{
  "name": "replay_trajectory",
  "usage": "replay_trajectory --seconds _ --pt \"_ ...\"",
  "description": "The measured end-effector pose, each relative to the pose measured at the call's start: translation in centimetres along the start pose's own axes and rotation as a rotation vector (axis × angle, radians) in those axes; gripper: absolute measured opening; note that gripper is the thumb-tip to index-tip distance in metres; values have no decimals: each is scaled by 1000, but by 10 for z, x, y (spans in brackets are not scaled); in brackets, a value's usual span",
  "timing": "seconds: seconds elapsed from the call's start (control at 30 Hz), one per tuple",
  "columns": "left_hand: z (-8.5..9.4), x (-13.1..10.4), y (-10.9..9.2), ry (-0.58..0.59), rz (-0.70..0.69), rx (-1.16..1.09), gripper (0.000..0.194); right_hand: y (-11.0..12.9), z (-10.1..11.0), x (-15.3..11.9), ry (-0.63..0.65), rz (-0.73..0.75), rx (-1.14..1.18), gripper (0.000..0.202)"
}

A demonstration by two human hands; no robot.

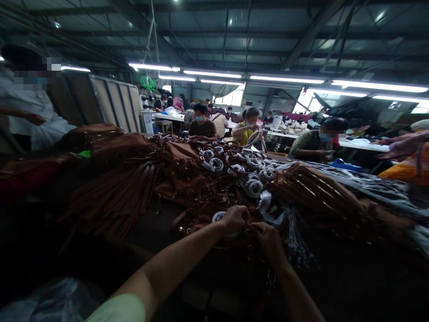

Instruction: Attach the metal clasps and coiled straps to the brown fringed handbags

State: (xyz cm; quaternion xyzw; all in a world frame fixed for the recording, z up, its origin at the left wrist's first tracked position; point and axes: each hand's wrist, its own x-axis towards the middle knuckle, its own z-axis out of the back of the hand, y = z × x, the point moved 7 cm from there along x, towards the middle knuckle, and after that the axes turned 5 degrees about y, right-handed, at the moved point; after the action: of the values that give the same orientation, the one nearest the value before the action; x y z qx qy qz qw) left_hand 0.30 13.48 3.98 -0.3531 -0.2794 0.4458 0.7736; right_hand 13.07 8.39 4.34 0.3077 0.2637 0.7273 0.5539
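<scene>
My left hand (235,218) and my right hand (267,233) meet over a brown bag (204,215) in front of me. Both have their fingers pinched together, nearly touching; whatever small piece lies between them is too dark to make out. Beside my left wrist a white-wrapped coil (218,216) rests on the bag. A metal clasp (250,247) hangs just below my fingers, and another metal hook (271,278) dangles lower, under my right wrist. Right of my hands lies a bunch of thin pale strings (295,235).
Brown fringed bags (117,192) are heaped at left, with stacked bags (311,192) at right. Several wrapped strap coils (254,188) lie beyond my hands. Co-workers sit across the table, among them a person in yellow (246,132); another person (25,98) stands at left.
</scene>
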Motion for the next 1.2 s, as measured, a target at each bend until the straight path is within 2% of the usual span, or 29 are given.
replay_trajectory --seconds 0.37,0.47,0.6,0.63,0.77,0.9,0.97,1.03,1.13,1.2 --pt "-1 -1 -6 65 41 120 19 5 -8 0 -17 50 -101 30" --pt "19 -10 -13 72 52 190 25 6 -4 -3 -38 23 -143 30" --pt "69 -36 -12 -71 75 380 28 12 3 -11 -74 -21 -234 29" --pt "76 -43 -8 -64 87 434 29 15 4 -12 -78 -18 -255 29" --pt "73 -59 6 110 146 542 36 33 -2 -11 -18 40 -376 30" --pt "70 -57 1 34 248 579 29 52 -15 -10 97 76 -478 51" --pt "73 -55 -11 -52 254 563 32 63 -19 -15 132 155 -485 62" --pt "77 -55 -23 -131 221 490 34 70 -21 -21 128 226 -484 59" --pt "78 -61 -29 -60 123 239 33 66 -20 -31 91 288 -433 33" --pt "81 -75 -24 -61 96 101 38 57 -17 -37 48 319 -362 25"
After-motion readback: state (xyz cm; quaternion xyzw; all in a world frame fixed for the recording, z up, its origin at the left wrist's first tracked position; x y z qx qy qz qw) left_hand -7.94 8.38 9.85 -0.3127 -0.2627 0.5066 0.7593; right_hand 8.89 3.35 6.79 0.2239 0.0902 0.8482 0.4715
